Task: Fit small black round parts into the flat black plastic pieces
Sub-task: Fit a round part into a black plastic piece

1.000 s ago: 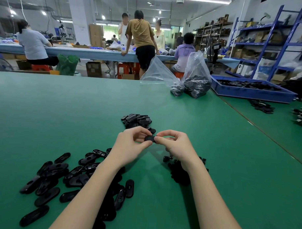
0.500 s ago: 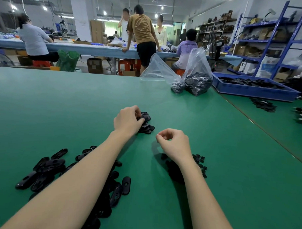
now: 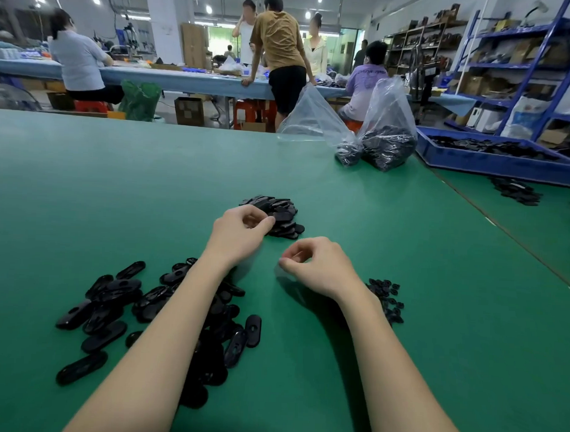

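Note:
A heap of flat black oval pieces (image 3: 112,303) with holes lies at the near left, partly under my left forearm. A smaller stack of flat black pieces (image 3: 279,212) sits farther out at the centre. My left hand (image 3: 239,235) rests at that stack's near edge, fingers loosely curled, thumb tip against one piece, with nothing seen in its grip. Small black round parts (image 3: 387,298) are heaped at the right, behind my right wrist. My right hand (image 3: 319,265) lies on the green table (image 3: 132,191) with fingers curled and thumb meeting the forefinger, and nothing visible in it.
Two clear plastic bags of black parts (image 3: 388,145) stand at the far right of the table. Beside them is a blue bin (image 3: 498,165) of black pieces, with loose black pieces (image 3: 517,191) in front. Several people work at a long table behind.
Both hands held one piece together a second ago. My left hand carried it out to the far stack and has now drawn back a little. My right hand sank to the table.

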`<state>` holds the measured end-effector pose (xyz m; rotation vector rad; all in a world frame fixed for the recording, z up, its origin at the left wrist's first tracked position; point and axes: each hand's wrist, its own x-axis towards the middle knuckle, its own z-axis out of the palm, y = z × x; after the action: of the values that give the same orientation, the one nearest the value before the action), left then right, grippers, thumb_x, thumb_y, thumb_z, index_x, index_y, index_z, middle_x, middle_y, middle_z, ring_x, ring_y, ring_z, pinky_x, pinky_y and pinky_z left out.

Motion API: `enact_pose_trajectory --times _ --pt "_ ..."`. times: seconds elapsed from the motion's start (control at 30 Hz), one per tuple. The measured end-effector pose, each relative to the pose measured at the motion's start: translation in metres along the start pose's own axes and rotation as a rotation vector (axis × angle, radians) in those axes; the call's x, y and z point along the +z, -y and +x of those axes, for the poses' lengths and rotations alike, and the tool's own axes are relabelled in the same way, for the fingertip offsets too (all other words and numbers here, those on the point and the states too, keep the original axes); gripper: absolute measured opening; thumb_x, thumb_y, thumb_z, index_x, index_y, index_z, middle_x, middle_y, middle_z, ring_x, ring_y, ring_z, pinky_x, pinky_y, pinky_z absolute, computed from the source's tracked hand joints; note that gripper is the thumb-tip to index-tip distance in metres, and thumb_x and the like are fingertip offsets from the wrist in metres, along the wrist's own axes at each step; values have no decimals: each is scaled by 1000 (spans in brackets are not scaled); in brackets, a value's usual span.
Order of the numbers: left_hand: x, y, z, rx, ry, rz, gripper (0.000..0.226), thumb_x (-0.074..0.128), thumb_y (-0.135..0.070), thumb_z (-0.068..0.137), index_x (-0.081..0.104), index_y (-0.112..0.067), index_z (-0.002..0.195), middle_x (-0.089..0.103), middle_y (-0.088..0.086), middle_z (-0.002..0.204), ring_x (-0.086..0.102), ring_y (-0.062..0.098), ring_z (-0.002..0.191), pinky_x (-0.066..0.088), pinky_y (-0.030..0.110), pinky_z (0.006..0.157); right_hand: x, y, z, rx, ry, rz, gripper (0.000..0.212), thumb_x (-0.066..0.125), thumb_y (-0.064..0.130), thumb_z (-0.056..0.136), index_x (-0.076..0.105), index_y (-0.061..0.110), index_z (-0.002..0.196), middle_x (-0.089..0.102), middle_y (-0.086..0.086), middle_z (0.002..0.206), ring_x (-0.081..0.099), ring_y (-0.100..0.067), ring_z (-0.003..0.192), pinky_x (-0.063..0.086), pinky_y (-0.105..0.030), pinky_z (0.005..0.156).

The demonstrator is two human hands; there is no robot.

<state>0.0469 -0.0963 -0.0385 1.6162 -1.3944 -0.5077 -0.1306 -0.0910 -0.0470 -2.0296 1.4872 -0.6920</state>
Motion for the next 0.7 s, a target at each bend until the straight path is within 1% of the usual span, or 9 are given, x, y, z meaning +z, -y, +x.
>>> enact_pose_trajectory --times 0.1,0.23,0.3,0.37,0.43,0.5,0.57,0.63,0.7 --pt "-5 -1 -10 -16 95 -57 17 65 -39 93 72 -25 88 75 -6 90 71 16 85 52 30 78 12 15 -5 -94 200 -22 15 80 43 76 76 34 87 71 19 80 59 6 68 53 -27 78" --pt "-6 -6 -16 27 182 -62 18 64 -39 94 72 -25 87 75 -6 90 72 20 86 54 33 83 22 24 -6 -206 304 -20 19 85 46 74 75 37 88 69 20 86 53 13 60 41 -19 65" --pt "-7 -6 -18 36 215 -80 18 63 -37 95 72 -24 86 75 -6 89 72 19 84 55 33 84 25 25 -7 -232 285 -47 14 85 46 75 71 43 76 67 22 80 52 13 57 37 -18 59" --pt "-9 -6 -20 34 235 -81 19 62 -36 96 72 -24 85 75 -5 89 72 19 83 56 35 85 27 25 -6 -232 231 -66 22 82 43 78 65 44 63 62 28 64 51 11 53 35 -19 54" --pt "-9 -7 -21 40 237 -74 19 61 -34 96 72 -23 85 75 -1 88 72 21 84 57 38 86 26 22 -4 -212 189 -65 23 77 39 82 64 42 62 57 31 56 51 8 52 37 -22 56" --pt "-8 -9 -22 62 237 -43 19 61 -33 96 72 -23 84 75 -1 88 71 20 87 55 37 86 18 17 -2 -189 161 -44 16 75 34 84 69 40 71 61 28 62 53 11 55 41 -20 63" --pt "-6 -10 -23 84 261 5 17 60 -32 95 72 -26 84 74 -5 88 70 15 87 54 32 83 5 8 -1 -153 117 -34 9 75 31 86 75 39 81 68 22 75 54 15 58 39 -12 63" --pt "-4 -11 -25 93 303 63 16 60 -34 95 72 -32 85 73 -10 88 67 9 83 49 26 75 -11 -2 -2 -111 40 -21 12 75 32 86 75 40 78 72 19 78 57 12 58 41 -9 59" --pt "-1 -9 -25 65 354 71 16 59 -40 95 73 -36 88 74 -12 89 69 5 82 49 23 77 -25 -12 -4 -81 -26 32 14 75 33 85 75 43 75 73 19 76 59 7 59 42 -9 54"
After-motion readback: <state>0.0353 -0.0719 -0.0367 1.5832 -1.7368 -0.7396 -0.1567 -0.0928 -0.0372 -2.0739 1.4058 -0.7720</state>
